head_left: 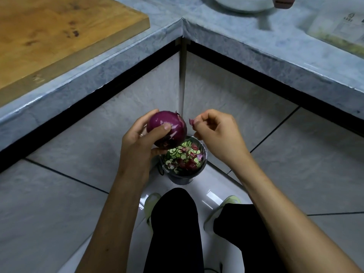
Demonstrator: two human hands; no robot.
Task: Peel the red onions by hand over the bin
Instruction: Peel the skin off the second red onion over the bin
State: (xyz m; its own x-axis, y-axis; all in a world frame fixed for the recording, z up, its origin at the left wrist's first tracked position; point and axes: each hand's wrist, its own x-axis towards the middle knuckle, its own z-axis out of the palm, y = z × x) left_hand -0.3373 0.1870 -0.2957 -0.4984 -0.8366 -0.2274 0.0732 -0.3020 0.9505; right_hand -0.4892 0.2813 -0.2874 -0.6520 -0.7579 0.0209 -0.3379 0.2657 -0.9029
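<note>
Purple-red onion, partly skinned, gripped in curled left hand above dark bin holding vegetable scraps. Right hand, fingers bent, pinches a peel flake just beside it. Grey tiled floor; marbled blue-grey corner counter carrying wooden board.

We see the left hand gripping a round, glossy purple-red onion, thumb across its front. Just beside it, the right hand pinches a small pink scrap of onion skin. Below both sits a dark round bin on the pale tiled floor, holding green slices and red peelings. A thick wooden chopping board lies on the grey marbled surface.
</note>
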